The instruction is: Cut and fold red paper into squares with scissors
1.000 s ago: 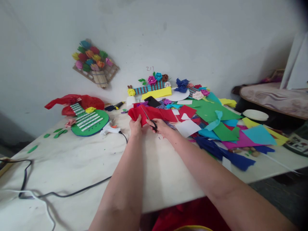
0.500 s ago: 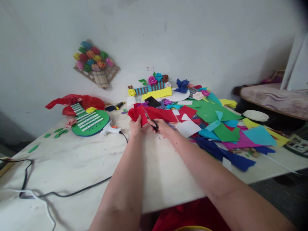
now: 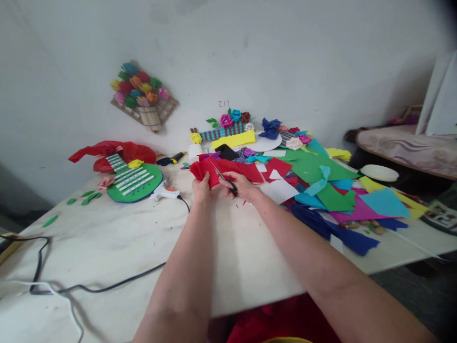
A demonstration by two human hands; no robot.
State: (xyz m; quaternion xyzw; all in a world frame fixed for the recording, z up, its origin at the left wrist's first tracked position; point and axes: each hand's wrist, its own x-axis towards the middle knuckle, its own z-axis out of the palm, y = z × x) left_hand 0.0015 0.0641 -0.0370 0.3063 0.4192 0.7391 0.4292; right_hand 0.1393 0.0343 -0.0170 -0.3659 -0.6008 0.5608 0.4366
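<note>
My left hand [image 3: 202, 188] grips the left end of a strip of red crepe paper [image 3: 228, 166] above the table. In my right hand [image 3: 240, 186] is a pair of scissors [image 3: 231, 187] with dark handles, its blades pointing up and left over the red paper. Whether the blades are cutting into the paper I cannot tell. The strip stretches right, toward white paper pieces [image 3: 280, 190] lying beside my right wrist. Left of my hands rests a white glue gun [image 3: 164, 191], close to a green round craft piece [image 3: 157, 176] with white striped rolls.
Coloured paper sheets, among them a green one [image 3: 317, 164] and a crumpled dark blue one [image 3: 335, 231], cover the table's right side. A black cord [image 3: 117, 284] runs across the left. Paper flowers [image 3: 226, 120] stand against the wall. Pliers [image 3: 171, 158] lie behind the glue gun.
My right hand and the scissors have shifted slightly right and down. A small red scrap now shows on the table below the right hand. My left hand keeps its hold on the paper.
</note>
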